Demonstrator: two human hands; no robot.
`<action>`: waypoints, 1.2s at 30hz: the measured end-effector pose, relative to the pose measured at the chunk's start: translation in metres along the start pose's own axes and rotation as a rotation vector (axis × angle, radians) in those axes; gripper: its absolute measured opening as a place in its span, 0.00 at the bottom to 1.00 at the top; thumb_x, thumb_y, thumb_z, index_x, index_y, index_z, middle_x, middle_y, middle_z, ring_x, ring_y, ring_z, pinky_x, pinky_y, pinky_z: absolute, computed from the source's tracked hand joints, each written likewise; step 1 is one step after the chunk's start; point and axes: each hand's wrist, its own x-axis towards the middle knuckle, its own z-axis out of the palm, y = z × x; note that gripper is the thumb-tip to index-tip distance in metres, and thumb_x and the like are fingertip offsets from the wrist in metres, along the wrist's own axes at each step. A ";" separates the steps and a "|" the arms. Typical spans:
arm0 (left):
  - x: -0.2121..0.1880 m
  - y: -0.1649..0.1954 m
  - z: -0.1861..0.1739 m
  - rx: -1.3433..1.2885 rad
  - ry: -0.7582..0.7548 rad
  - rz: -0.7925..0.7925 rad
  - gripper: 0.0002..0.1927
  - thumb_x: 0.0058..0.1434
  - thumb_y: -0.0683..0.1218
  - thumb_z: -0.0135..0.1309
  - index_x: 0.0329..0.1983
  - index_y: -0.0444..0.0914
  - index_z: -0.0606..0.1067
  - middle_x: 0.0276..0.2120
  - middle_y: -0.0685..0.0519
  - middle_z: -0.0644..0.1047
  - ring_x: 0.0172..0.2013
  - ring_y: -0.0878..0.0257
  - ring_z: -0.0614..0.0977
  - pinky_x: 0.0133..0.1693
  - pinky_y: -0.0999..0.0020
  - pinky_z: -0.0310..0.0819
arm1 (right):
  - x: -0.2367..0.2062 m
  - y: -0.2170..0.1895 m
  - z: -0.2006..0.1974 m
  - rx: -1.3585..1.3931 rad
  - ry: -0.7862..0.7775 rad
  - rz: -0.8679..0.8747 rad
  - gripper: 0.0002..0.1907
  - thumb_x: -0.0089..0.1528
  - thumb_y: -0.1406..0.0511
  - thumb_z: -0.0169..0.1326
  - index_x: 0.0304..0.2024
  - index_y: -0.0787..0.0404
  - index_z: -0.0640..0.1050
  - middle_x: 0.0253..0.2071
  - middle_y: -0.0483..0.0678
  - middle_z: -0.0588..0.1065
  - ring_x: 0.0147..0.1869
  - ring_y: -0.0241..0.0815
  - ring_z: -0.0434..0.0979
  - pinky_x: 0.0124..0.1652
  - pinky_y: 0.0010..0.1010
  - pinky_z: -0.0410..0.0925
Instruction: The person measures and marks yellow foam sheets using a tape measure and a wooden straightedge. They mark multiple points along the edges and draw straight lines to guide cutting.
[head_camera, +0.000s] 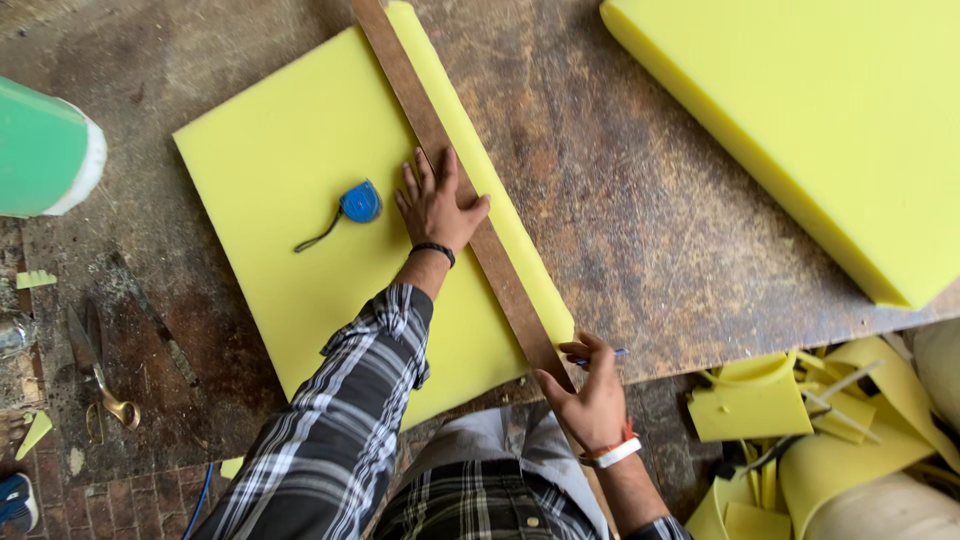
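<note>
A yellow foam sheet (290, 190) lies on a worn brown worktable (620, 210). Across its right side runs a long brown wooden straightedge (415, 105), angled from the top centre down to the near edge. My left hand (435, 203) presses flat on the foam and the straightedge, fingers spread. My right hand (590, 395) sits at the near end of the straightedge, holding a blue pen (600, 355) against its edge. A blue tape measure (358, 203) with a dark strap rests on the foam, just left of my left hand.
A second, thicker yellow foam slab (830, 130) lies at the top right. Yellow foam offcuts (790, 420) pile at the lower right. Scissors (100, 370) lie at the left edge, and a green and white roll (45, 150) stands at the far left.
</note>
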 end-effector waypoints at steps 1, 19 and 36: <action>0.006 -0.002 -0.005 0.029 -0.038 0.021 0.50 0.57 0.72 0.55 0.77 0.51 0.50 0.79 0.42 0.40 0.75 0.41 0.39 0.64 0.31 0.40 | 0.006 0.000 -0.005 0.068 0.087 -0.158 0.33 0.56 0.58 0.65 0.54 0.73 0.69 0.47 0.57 0.80 0.45 0.46 0.81 0.43 0.35 0.71; 0.074 0.017 -0.116 0.220 -0.550 -0.084 0.73 0.45 0.66 0.73 0.80 0.40 0.38 0.80 0.49 0.34 0.76 0.46 0.46 0.63 0.32 0.62 | 0.400 -0.118 0.165 0.384 -0.171 -0.043 0.11 0.63 0.68 0.57 0.47 0.65 0.79 0.36 0.46 0.83 0.37 0.37 0.86 0.34 0.26 0.76; 0.087 -0.012 -0.118 0.079 -0.558 -0.015 0.71 0.46 0.65 0.71 0.79 0.42 0.37 0.79 0.50 0.34 0.76 0.47 0.46 0.63 0.46 0.68 | 0.527 -0.173 0.274 -0.321 -0.089 -0.470 0.10 0.61 0.57 0.60 0.41 0.51 0.86 0.36 0.52 0.82 0.37 0.52 0.83 0.43 0.40 0.76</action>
